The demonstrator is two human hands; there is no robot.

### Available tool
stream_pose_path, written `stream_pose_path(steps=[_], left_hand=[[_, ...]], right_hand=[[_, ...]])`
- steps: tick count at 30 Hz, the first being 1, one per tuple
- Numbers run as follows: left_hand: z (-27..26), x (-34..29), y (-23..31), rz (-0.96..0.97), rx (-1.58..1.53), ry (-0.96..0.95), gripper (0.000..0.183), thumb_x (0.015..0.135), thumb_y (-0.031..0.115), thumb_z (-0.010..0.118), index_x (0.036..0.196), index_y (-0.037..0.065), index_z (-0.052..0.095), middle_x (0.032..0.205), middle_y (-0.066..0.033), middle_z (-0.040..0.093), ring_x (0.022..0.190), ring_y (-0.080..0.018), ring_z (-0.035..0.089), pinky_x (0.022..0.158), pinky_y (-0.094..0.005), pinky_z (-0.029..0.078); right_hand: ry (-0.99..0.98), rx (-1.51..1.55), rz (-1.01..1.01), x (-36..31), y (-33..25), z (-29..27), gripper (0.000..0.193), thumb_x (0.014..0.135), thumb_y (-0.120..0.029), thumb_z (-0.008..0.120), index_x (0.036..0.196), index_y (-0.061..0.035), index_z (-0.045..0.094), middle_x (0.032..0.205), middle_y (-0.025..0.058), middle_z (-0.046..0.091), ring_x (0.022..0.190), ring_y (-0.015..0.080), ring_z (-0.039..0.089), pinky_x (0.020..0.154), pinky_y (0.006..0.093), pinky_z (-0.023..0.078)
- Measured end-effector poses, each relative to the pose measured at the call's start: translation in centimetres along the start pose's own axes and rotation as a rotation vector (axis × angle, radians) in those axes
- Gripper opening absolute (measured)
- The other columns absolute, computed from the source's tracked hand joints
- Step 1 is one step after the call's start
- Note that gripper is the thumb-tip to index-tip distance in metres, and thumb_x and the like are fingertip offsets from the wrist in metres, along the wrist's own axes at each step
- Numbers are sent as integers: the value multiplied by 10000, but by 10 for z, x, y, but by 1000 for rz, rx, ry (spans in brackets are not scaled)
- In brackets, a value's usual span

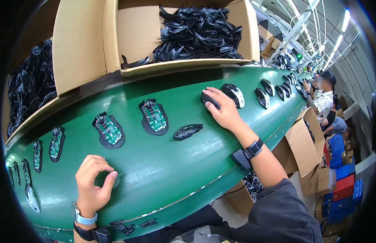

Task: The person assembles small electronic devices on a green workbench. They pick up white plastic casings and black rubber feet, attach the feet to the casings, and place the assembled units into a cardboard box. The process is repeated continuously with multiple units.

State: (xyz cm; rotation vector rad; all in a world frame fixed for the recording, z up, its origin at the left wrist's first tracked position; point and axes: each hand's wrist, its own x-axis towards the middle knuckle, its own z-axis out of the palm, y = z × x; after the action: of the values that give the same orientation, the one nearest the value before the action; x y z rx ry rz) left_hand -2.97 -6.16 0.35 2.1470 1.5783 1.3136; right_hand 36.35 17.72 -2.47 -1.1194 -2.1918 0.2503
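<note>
My right hand is closed around a black computer mouse on the green conveyor belt, covering most of it. Just right of those fingers sits a black mouse with a pale side. A black curved shell piece lies left of and below that hand. My left hand hovers over the near left of the belt, fingers curled and thumb close to the fingertips, with nothing visible in it. Above it are two black mouse bases carrying green circuit boards, a nearer one and a farther one.
More circuit-board bases line the belt's left end. Several mice stand farther right, near a co-worker. Open cardboard boxes of black shell parts border the far edge. Small black parts lie by the near edge.
</note>
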Motion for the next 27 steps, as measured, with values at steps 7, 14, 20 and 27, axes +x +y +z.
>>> stream_pose_path(steps=[7,14,20,27], left_hand=[[-8,-3,-4,-35,-19,-11,187,727,-18,776,833,21,628,813,-110,648,825,-305,634,788,-403,500],[-7,-5,-9,-23,-54,-14,172,737,-25,760,836,20,627,804,-110,643,814,-309,630,799,-414,508],[-13,-12,-7,-36,-49,-10,168,744,-22,756,840,18,624,799,-111,639,808,-314,626,797,-413,508],[-11,-2,-3,-4,-79,-6,147,766,-10,763,844,15,640,801,-115,654,800,-302,639,780,-392,508]], right_hand=[[-67,-49,-40,23,-11,-26,377,874,-148,731,1241,-62,750,1333,210,689,1237,365,664,1077,402,512],[-83,-132,50,1,2,5,421,885,-201,711,1293,-96,723,1387,204,655,1254,401,637,1097,441,499],[-153,-120,35,0,-6,3,461,908,-231,729,1350,-107,686,1445,193,617,1319,377,600,1135,429,459],[-167,-225,7,-5,8,-8,554,967,-340,694,1463,-117,587,1554,194,510,1464,435,424,1212,499,354]])
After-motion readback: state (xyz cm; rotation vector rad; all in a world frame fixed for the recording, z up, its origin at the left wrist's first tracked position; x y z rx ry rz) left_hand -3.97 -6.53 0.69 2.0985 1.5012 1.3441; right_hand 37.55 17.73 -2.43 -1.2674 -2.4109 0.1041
